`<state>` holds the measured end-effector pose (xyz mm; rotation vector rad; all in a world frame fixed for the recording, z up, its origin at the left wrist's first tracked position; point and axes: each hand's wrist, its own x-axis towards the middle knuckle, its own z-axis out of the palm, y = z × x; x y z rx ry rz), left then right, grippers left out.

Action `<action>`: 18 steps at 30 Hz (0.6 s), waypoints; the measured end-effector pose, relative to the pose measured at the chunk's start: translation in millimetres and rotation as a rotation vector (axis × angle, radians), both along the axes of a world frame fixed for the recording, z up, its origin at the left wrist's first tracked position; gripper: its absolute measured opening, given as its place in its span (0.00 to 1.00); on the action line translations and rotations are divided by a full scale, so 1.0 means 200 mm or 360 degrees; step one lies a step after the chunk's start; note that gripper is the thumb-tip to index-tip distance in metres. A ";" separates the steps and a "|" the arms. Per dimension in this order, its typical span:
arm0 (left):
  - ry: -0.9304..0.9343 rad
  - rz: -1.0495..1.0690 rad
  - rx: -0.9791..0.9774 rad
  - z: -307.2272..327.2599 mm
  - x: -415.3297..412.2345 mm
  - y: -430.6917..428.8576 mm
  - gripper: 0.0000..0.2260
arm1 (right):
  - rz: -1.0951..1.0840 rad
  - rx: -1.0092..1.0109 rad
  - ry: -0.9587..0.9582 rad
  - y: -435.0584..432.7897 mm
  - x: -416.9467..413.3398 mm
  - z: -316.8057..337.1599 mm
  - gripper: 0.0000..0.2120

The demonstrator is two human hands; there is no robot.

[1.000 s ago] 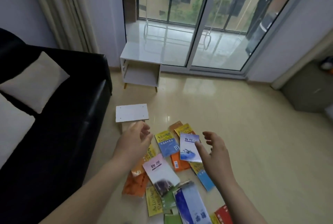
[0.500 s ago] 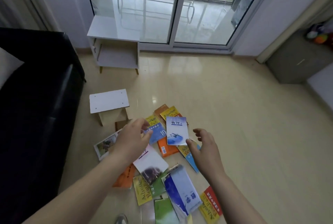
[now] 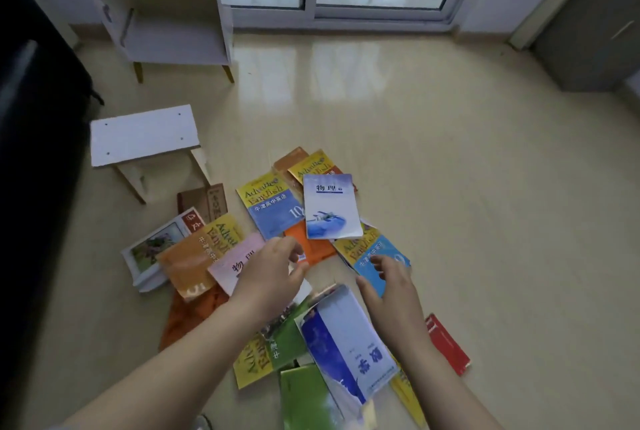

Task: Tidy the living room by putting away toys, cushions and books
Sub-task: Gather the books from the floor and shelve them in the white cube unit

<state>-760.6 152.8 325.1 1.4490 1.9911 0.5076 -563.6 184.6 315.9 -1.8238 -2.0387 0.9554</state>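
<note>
While hovering over books point(image 3: 330, 208) | left hand point(image 3: 268, 279): fingers point(image 3: 288, 246) loosely curled, empty | right hand point(image 3: 393, 291): fingers apart, empty

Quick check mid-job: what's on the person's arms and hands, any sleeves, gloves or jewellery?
Nothing worn shows. The left hand and right hand are bare, with no gloves, rings or watch; no sleeve shows anywhere up to the frame's lower edge.
</note>
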 end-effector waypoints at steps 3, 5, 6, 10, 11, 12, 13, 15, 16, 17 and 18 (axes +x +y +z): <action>0.0060 -0.0071 0.0028 -0.39 0.07 0.05 0.07 | -0.0049 -0.0028 0.0004 0.01 0.05 -0.41 0.18; 0.0096 -0.0148 0.0025 -0.63 0.11 0.06 0.08 | -0.0058 -0.0045 0.0011 -0.01 0.08 -0.66 0.18; 0.0116 -0.0188 0.0017 -0.81 0.14 0.07 0.08 | -0.0053 -0.0037 0.0001 -0.03 0.09 -0.84 0.18; 0.0194 -0.0318 0.0050 -1.37 0.19 0.14 0.09 | -0.0012 -0.0032 -0.0032 0.02 0.14 -1.41 0.18; 0.0205 -0.0346 0.0052 -1.47 0.18 0.17 0.09 | -0.0024 -0.0031 -0.0026 0.07 0.15 -1.50 0.18; 0.0245 -0.0384 0.0084 -1.62 0.19 0.20 0.08 | -0.0061 0.0000 -0.0013 0.10 0.17 -1.65 0.18; 0.0282 -0.0400 0.0128 -1.72 0.20 0.25 0.08 | -0.0097 0.0046 0.0000 0.15 0.19 -1.75 0.18; 0.0327 -0.0408 0.0183 -1.88 0.19 0.34 0.08 | -0.0078 0.0091 -0.0073 0.26 0.22 -1.89 0.19; 0.0344 -0.0437 0.0187 -1.96 0.20 0.35 0.08 | -0.0019 0.0079 -0.0173 0.26 0.25 -1.97 0.21; 0.0359 -0.0465 0.0157 -2.01 0.20 0.37 0.06 | 0.0059 0.0058 -0.0275 0.27 0.27 -2.01 0.22; 0.0370 -0.0522 0.0148 -2.07 0.21 0.36 0.04 | 0.0150 0.0071 -0.0379 0.25 0.30 -2.06 0.23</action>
